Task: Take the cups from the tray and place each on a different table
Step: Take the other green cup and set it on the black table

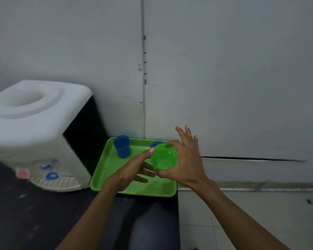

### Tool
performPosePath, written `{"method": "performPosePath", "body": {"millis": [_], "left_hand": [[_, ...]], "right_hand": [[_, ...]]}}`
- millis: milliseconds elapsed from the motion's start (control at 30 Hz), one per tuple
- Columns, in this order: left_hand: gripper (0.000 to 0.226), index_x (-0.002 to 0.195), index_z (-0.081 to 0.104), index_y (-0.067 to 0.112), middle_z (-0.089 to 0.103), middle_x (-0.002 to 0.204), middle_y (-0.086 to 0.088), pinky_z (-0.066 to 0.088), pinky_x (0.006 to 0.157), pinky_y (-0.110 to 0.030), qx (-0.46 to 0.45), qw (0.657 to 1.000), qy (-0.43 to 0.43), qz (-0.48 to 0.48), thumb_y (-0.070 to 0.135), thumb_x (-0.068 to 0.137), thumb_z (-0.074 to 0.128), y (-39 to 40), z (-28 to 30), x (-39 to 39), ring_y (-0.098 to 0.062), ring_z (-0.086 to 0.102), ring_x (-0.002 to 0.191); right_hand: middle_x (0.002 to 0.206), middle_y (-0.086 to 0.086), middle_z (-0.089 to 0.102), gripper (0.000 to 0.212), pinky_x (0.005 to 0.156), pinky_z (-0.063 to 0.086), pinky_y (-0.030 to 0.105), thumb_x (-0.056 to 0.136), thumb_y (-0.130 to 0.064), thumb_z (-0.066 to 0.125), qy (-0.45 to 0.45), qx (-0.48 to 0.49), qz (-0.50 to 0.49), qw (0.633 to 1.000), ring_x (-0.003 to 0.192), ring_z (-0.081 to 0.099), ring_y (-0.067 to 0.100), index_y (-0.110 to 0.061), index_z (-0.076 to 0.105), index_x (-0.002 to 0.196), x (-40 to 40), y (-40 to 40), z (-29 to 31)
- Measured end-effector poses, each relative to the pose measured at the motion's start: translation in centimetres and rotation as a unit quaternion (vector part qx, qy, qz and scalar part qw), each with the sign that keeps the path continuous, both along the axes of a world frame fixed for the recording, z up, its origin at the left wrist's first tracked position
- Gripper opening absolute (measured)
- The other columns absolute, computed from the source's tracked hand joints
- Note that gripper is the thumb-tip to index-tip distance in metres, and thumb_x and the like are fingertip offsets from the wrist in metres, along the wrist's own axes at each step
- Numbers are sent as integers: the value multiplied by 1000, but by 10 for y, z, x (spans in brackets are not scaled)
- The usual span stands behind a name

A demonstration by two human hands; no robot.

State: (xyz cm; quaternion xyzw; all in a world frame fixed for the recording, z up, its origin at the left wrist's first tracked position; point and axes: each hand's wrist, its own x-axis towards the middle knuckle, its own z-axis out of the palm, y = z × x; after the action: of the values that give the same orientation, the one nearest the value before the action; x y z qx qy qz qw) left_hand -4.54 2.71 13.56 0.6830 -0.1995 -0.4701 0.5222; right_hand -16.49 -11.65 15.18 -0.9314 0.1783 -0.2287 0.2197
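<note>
At frame centre, above the green tray (105, 170), the right hand (183, 165) gripped a light, stiff, probably slick green cup (163, 156) around its wall, the left hand (134, 170) open, thumb touching its rim.

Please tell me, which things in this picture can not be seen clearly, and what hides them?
Head view only:
- Second blue cup: mostly hidden behind the green cup, only its top shows.
- Right hand grip on the green cup: the cup covers the thumb side.
- Left hand fingers: partly under the green cup.
- Water dispenser: blurred, taps unclear, cut off at the left edge.
</note>
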Motion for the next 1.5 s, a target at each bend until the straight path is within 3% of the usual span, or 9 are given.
{"method": "performPosePath", "body": {"millis": [67,167,267,433,600,800,967,1133,1500], "left_hand": [[52,91,73,30,72,68,3,55,79,-41,-26,999,3,-29,71,62,60,-19,8,-16,-19,72,74],[63,104,62,10,68,66,-1,55,76,-42,-42,997,4,-67,62,69,66,-51,17,-44,-21,70,69],[53,100,62,13,65,63,-3,55,81,-48,-53,992,7,-111,60,74,64,-84,24,-81,-28,69,70],[63,113,63,9,64,85,-23,55,85,-48,-46,979,-3,-197,60,76,60,-138,34,-155,-34,68,77],[64,113,62,17,66,91,-24,54,78,-39,-38,961,-13,-275,64,72,48,-192,40,-241,-33,69,79],[59,109,62,18,65,90,-26,55,78,-44,-54,941,-2,-335,64,74,51,-255,39,-358,-33,69,77],[66,114,60,22,64,107,-36,58,78,-43,-61,918,5,-392,70,68,53,-308,32,-455,-40,70,86],[74,121,57,14,69,97,-29,57,76,-41,-41,887,5,-460,69,74,46,-359,20,-542,-34,70,81],[67,116,57,14,71,90,-23,56,77,-43,-47,804,-4,-593,69,80,43,-505,14,-693,-30,69,78]], "right_hand": [[159,6,24,90,120,3,53,40,-77,62,-5,-11,-32,999,151,-4,22,-20,63,109,-27,-10,13],[159,4,24,90,120,2,51,41,-79,63,-13,-28,-81,996,151,-4,21,-19,63,108,-70,-25,25],[159,3,24,93,120,3,51,41,-81,60,-14,-29,-133,991,150,-4,19,-19,62,110,-116,-41,33],[158,2,26,92,120,4,50,42,-80,61,-19,-20,-217,976,150,-3,17,-20,61,112,-200,-69,39],[158,1,26,95,120,5,50,42,-81,61,-16,-21,-281,959,150,0,17,-21,60,116,-295,-97,43],[158,3,26,93,119,3,48,45,-78,63,-3,-20,-341,940,150,1,17,-22,57,119,-422,-135,47],[158,4,25,93,119,3,47,50,-74,71,6,6,-391,920,150,1,17,-23,54,126,-522,-165,42],[158,4,26,94,121,5,48,51,-71,74,19,37,-448,893,150,4,20,-25,51,129,-608,-194,35],[155,5,30,92,118,6,48,53,-70,76,22,51,-569,820,148,10,22,-22,52,128,-748,-289,29]]}}
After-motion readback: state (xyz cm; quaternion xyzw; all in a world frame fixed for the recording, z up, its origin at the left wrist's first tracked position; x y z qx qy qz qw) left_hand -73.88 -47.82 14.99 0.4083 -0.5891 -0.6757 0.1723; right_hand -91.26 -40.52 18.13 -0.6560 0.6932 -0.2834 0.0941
